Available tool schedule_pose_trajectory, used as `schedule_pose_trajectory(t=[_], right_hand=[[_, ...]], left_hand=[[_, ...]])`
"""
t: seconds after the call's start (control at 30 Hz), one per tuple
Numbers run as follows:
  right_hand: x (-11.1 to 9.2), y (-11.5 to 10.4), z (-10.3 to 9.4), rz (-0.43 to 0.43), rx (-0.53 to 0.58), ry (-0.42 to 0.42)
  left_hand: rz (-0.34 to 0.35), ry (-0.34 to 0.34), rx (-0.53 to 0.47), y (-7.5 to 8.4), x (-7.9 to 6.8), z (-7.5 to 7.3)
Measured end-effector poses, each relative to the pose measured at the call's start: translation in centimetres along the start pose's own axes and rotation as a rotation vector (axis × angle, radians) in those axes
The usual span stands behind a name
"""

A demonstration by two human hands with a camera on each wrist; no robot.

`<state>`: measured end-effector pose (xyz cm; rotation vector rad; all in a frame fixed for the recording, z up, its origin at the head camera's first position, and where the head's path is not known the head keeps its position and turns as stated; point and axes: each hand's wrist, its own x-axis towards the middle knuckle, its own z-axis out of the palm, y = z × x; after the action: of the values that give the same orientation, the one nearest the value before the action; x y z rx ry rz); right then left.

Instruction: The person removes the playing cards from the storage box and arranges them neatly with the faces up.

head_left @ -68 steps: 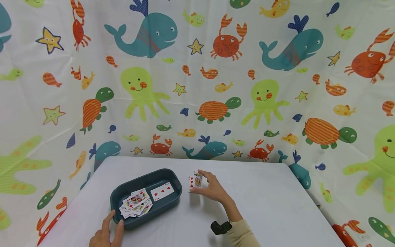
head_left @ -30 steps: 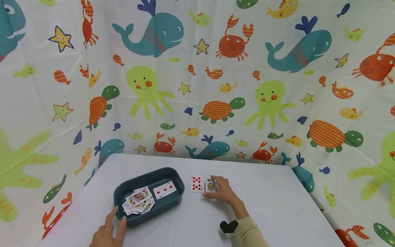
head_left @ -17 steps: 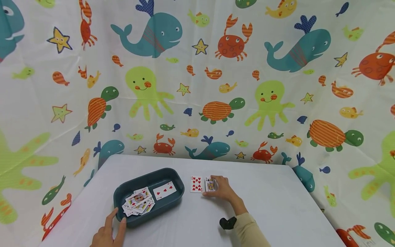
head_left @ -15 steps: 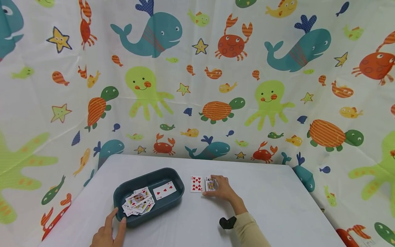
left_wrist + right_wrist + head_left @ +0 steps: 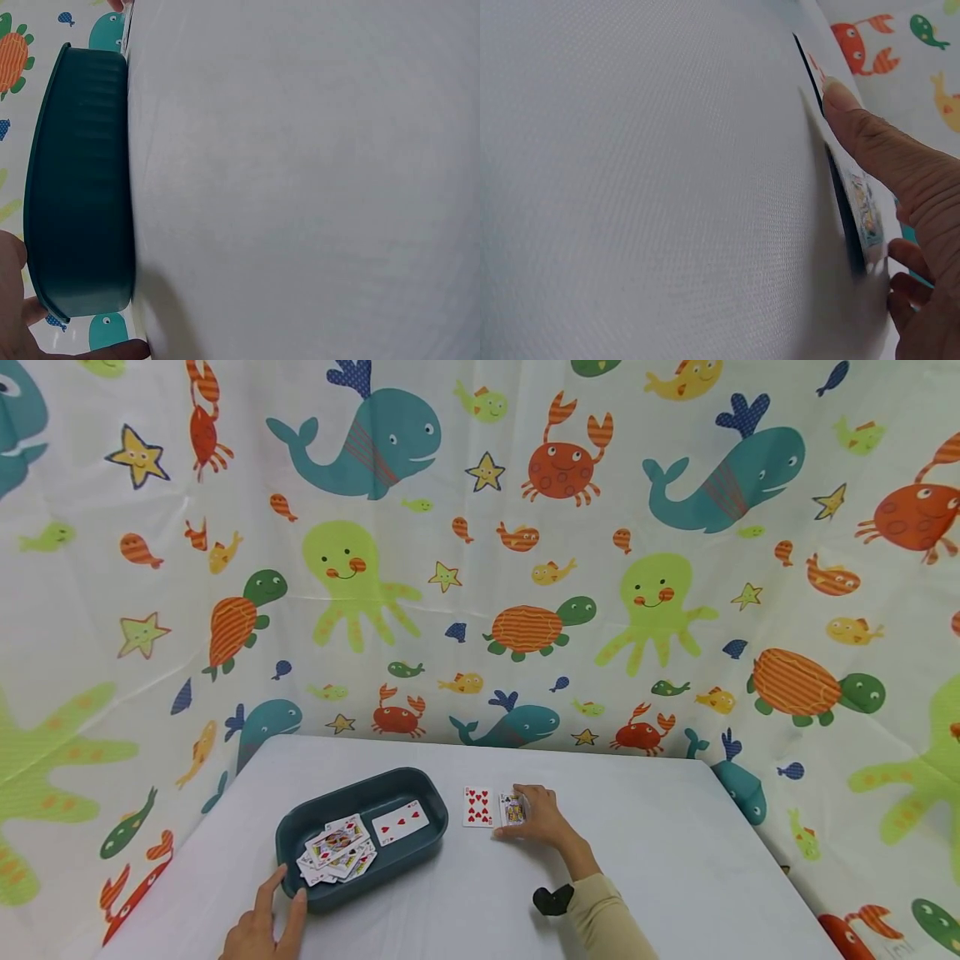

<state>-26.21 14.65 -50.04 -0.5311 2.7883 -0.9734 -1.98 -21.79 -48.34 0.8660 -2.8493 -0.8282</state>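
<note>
A small stack of playing cards [image 5: 512, 809] with a black-suited face card on top is held by my right hand [image 5: 542, 819], thumb at the near edge and fingers at the far edge. In the right wrist view the stack [image 5: 865, 206] is edge-on, tilted, with a dark underside. Just left of it, a hearts card [image 5: 477, 807] lies face up on the table. My left hand [image 5: 264, 917] touches the near-left end of the dark teal tray [image 5: 360, 890], fingers spread. The left wrist view shows the tray's outer wall [image 5: 82, 180] beside the fingers.
Inside the tray are a messy pile of face-up cards [image 5: 337, 850] and a separate hearts card [image 5: 401, 822]. A white cloth covers the table [image 5: 645, 852]. Behind stands a curtain [image 5: 450, 485] printed with sea animals.
My right hand has moved right with the stack, and the hearts card partly covered earlier now lies fully exposed. During the last second the hands barely move. My left hand stays at the tray.
</note>
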Motion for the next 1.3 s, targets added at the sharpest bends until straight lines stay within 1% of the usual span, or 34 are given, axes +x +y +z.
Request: schedule_pose_trajectory(t=[0.1, 0.3, 0.47, 0.57, 0.8, 0.9, 1.07, 1.17, 1.3], right_hand=[[0.0, -0.1, 0.0, -0.009, -0.008, -0.001], [-0.4, -0.4, -0.1, 0.002, 0.004, 0.002], [-0.6, -0.7, -0.2, 0.002, 0.042, 0.008], [-0.8, -0.9, -0.4, -0.009, 0.075, 0.015], [-0.8, -1.4, -0.6, -0.048, 0.1, 0.043], [-0.9, -1.9, -0.7, -0.057, 0.133, 0.056], [-1.3, -3.2, -0.6, -0.036, 0.223, 0.085], [-1.5, -4.0, -0.2, -0.023, 0.264, 0.09], [-1.7, -4.9, 0.5, -0.034, 0.321, 0.093]], left_hand=[[0.003, -0.003, -0.006, -0.1, 0.0, 0.0], [0.009, -0.008, -0.012, -0.3, 0.1, 0.1], [0.018, 0.004, -0.014, -0.3, 0.0, 0.1], [0.019, 0.001, -0.013, -0.2, -0.1, 0.0], [0.015, -0.005, -0.012, -0.1, -0.2, -0.2], [0.012, 0.003, -0.012, 0.0, -0.3, -0.2], [0.001, 0.006, -0.002, 0.1, -0.3, -0.1], [0.004, 0.007, 0.007, 0.1, -0.3, -0.1], [0.004, 0.002, 0.011, 0.1, -0.3, -0.1]])
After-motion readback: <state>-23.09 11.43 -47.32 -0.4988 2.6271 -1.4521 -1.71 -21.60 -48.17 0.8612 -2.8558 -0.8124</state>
